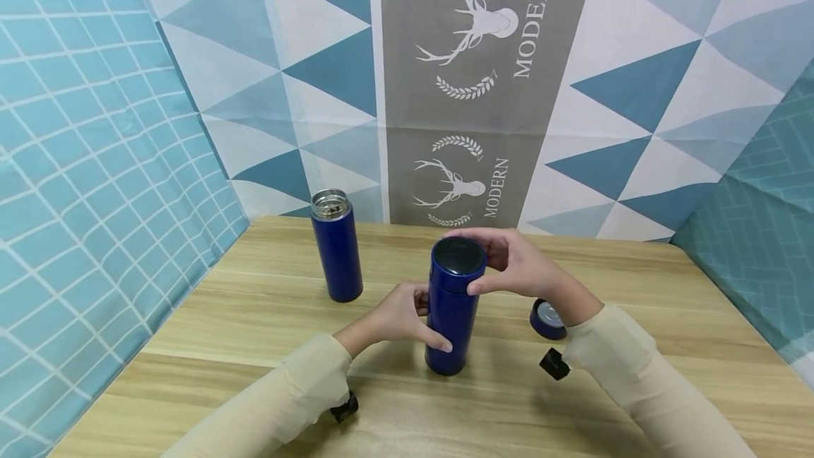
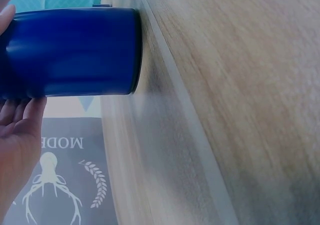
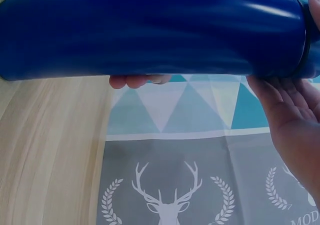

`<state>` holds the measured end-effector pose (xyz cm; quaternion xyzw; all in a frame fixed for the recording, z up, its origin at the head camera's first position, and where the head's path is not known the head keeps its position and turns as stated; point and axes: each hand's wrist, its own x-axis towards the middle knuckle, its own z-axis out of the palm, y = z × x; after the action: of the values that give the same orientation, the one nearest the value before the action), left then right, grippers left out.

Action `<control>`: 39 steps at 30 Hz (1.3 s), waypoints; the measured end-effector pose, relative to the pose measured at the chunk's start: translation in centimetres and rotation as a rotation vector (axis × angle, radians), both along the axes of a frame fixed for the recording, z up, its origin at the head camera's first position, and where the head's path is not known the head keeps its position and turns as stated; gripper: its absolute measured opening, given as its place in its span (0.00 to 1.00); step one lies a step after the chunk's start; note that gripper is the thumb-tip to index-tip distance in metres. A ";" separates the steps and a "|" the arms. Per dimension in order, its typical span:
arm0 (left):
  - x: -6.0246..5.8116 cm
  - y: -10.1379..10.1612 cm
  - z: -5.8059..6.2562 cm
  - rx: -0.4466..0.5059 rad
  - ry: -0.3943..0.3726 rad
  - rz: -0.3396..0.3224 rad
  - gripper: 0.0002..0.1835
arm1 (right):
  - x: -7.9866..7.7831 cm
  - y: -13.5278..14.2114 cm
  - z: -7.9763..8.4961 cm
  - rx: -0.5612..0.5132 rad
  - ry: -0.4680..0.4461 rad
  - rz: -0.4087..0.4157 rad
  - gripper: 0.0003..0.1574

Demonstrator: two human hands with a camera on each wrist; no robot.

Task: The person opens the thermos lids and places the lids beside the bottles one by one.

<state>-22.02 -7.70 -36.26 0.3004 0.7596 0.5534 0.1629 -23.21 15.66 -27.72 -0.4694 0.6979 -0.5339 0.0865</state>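
A dark blue thermos flask [image 1: 453, 324] with a black-topped lid [image 1: 458, 260] stands upright on the wooden table. My left hand [image 1: 402, 316] grips its body from the left, thumb across the front; in the left wrist view the hand [image 2: 22, 145] curls round the flask [image 2: 75, 52] above its base. Round the lid at the top is my right hand [image 1: 518, 263], thumb at the front and fingers behind. The right wrist view shows that hand [image 3: 295, 120] at the lid end of the flask [image 3: 160, 30], with left fingertips [image 3: 134, 81] showing below its body.
A second blue flask [image 1: 338, 253], lidless with a bare steel rim, stands at the back left. Its look-alike lid [image 1: 548, 319] lies near my right wrist, silvery inside showing. Patterned cloth [image 1: 464, 90] hangs behind the table [image 1: 254, 316].
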 end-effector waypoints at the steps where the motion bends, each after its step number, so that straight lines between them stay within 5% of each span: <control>1: 0.0 0.0 0.0 0.001 0.002 -0.003 0.33 | -0.1 0.1 0.0 -0.003 0.003 0.013 0.42; 25: -0.1 0.2 -0.3 0.018 0.017 -0.002 0.32 | -2.0 0.2 -0.2 -0.002 -0.039 0.199 0.46; 39: 0.0 0.4 -0.3 0.016 0.028 0.014 0.32 | -2.1 0.2 -0.8 -0.046 -0.118 0.239 0.46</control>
<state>-22.07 -7.33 -36.52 0.3040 0.7594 0.5563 0.1462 -25.26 15.86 -28.47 -0.5189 0.6182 -0.5623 0.1800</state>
